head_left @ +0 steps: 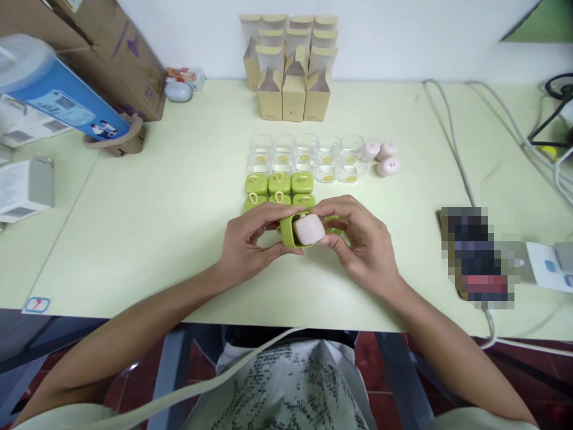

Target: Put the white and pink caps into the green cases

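My left hand [257,237] grips a green cup-shaped case [287,232] turned on its side, its mouth facing right. Between the fingertips of my right hand [358,242] is a pale pink rounded piece [310,229], partly inside the mouth of that case. Just beyond my hands stand several green cases with yellow loops [279,183] in rows, and another green one is partly hidden behind my right fingers. Clear plastic covers with yellow marks [307,156] form rows behind them. Three more pale pink pieces [387,166] sit to the right of the covers.
Open cardboard boxes [293,98] stand against the wall. At left are a blue cylinder [85,95], a large carton [129,65] and white boxes [27,188]. A blurred-out phone-like object [477,257] and cables [452,131] lie at right. The table's front edge runs below my forearms.
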`<state>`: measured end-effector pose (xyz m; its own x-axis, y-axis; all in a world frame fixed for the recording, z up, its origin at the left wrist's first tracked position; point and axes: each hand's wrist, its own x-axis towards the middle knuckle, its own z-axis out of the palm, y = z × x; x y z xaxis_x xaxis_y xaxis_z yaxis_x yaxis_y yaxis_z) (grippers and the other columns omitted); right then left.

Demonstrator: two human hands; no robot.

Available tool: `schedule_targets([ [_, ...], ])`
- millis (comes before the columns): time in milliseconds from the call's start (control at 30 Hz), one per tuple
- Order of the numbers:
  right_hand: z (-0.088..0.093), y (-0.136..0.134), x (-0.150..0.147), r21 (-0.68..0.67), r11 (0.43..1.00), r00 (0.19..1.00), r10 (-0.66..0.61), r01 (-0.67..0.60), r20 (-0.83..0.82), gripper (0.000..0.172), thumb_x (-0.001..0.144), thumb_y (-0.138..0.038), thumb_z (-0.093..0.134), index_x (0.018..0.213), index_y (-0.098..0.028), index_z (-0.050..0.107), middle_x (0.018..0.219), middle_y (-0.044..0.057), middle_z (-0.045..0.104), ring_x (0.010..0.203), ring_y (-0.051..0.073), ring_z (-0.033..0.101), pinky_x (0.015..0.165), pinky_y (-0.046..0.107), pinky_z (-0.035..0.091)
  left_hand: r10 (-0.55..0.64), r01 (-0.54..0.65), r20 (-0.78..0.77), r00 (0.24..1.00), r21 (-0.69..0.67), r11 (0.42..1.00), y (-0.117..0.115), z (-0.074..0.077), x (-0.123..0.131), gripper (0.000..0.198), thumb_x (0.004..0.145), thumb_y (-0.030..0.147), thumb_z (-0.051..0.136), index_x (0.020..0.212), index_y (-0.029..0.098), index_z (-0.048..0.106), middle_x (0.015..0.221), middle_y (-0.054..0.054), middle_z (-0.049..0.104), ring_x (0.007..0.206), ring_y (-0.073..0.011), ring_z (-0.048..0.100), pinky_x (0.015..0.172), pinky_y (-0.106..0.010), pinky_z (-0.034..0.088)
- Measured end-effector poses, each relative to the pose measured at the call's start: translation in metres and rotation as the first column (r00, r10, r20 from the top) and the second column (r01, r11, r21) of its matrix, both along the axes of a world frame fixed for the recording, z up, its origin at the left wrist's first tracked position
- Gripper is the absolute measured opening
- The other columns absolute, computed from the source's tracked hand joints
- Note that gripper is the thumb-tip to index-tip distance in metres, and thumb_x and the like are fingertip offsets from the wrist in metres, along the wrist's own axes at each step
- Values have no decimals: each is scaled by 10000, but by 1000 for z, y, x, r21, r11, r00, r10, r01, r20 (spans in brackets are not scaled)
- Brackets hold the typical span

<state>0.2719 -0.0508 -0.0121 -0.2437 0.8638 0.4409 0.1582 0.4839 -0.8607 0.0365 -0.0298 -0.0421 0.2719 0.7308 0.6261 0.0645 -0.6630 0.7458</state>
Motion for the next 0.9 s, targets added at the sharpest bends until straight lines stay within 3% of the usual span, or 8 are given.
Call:
schedule_targets([
  [200,1,-1,-3,-195,972,983,103,-131,-149,290,1038,-301,806,1327,-290,818,1265,87,797,1164,235,784,845,349,742,178,-170,-62,982,121,978,-5,-3,2,555,855,556,972,1311,314,770,1212,-77,857,1067,-248,818,892,-441,695],
  [333,5,-9,-12,-226,944,958,193,-241,-214,511,1067,-274,765,1563,-381,710,1432,90,732,1206,220,771,853,356,764,274,-265,-32,961,163,950,-6,-8,6,606,857,621,954,1304,308,690,1216,-58,763,1077,-220,761,885,-390,657],
  [433,5,-13,-15,-164,975,985,128,-146,-116,540,1050,-251,781,1570,-377,708,1399,91,736,1216,214,755,869,335,754,205,-194,-66,977,139,971,-4,-7,7,760,839,713,925,1413,319,621,1288,-82,688,1134,-230,720,794,-330,650],
  [500,4,-12,-12,-137,987,995,68,-78,-78,516,1030,-242,808,1532,-337,737,1374,89,773,1147,206,784,886,334,740,113,-96,-127,985,127,987,-3,-1,6,812,849,707,918,1488,319,602,1368,-120,678,1246,-278,699,828,-357,669],
  [600,4,-7,-7,-114,993,998,13,-20,-57,494,996,-228,846,1478,-287,759,1364,90,813,1083,208,821,900,338,724,59,-44,-144,988,102,994,-3,8,5,600,960,516,886,1474,304,661,1383,-134,714,1311,-293,704,909,-391,685],
  [700,5,-5,-5,-1,1000,999,1,-1,39,419,1009,-193,803,1420,-271,810,1360,104,822,1209,237,808,962,369,716,63,-52,-92,994,114,992,-2,13,4,427,989,352,876,1381,275,723,1286,-107,770,1227,-246,753,910,-361,695],
  [800,6,-5,-6,93,995,992,-36,25,121,410,1017,-155,748,1393,-293,837,1336,94,840,1216,236,819,1034,408,710,69,-51,-129,989,134,990,-3,15,4,405,983,341,885,1355,264,747,1236,-89,803,1169,-228,774,904,-358,707],
  [900,4,-6,-7,120,990,981,-96,76,171,389,998,-158,749,1341,-301,866,1290,68,864,1128,229,856,992,390,731,94,-77,-165,982,110,991,-4,16,3,392,974,350,895,1337,261,776,1243,-88,812,1162,-229,780,890,-357,715],
])
